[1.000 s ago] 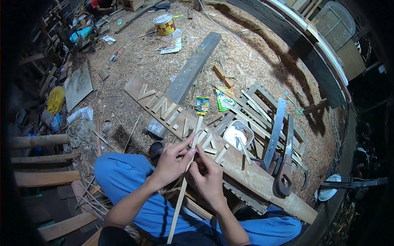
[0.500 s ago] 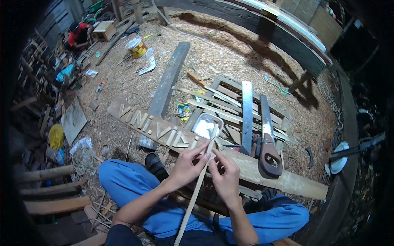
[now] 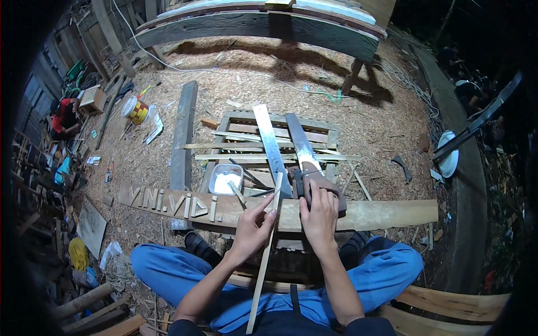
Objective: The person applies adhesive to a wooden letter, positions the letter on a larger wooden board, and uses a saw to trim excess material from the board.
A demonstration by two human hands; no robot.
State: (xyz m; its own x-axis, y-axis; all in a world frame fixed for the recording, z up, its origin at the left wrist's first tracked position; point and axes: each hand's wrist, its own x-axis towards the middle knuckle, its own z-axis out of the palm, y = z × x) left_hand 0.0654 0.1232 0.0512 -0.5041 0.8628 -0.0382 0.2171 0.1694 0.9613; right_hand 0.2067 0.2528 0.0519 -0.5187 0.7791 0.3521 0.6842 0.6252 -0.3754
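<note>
My left hand [image 3: 253, 228] pinches a long thin wooden strip [image 3: 261, 278] between thumb and fingers. The strip slants from my lap up across the plank's edge. My right hand [image 3: 320, 219] is on the brown handle of a hand saw [image 3: 303, 147], fingers curled over it; the grip's underside is hidden. Below both hands lies a wooden plank [image 3: 386, 215], with letter shapes of short wooden pieces [image 3: 196, 208] along its left part. Beside the saw is a metal try square [image 3: 269, 140]. A clear tub of white paste [image 3: 226, 179] with a stick in it stands behind the plank.
A slatted wooden frame [image 3: 230, 124] with loose strips lies beyond the plank, beside a grey beam [image 3: 184, 134]. A long workbench [image 3: 235, 31] crosses the back. A paint bucket [image 3: 135, 110] stands at left on floor strewn with shavings. A person in red [image 3: 64, 120] crouches far left.
My right hand has left the wooden strip and moved right onto the saw's handle. My left hand still holds the strip. The view has turned to the right.
</note>
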